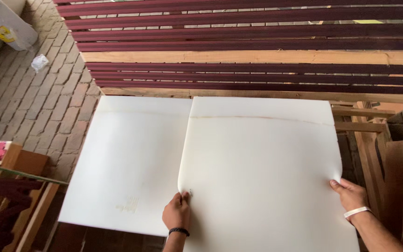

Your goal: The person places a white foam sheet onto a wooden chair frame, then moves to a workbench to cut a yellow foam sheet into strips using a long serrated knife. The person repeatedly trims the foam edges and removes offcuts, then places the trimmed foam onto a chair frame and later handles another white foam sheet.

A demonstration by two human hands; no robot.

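At six o'clock the left hand [177,212] pinches the upper white sheet [262,172] at its left edge; at four o'clock the right hand [349,193] grips its right edge. It looks light and flexible, likely best held at opposite edges, overlapping a second white sheet [127,158] before maroon slats [248,37] at twelve.

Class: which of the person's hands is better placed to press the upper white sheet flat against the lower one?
Probably the left hand: it grips the upper white sheet beside the lower white sheet.
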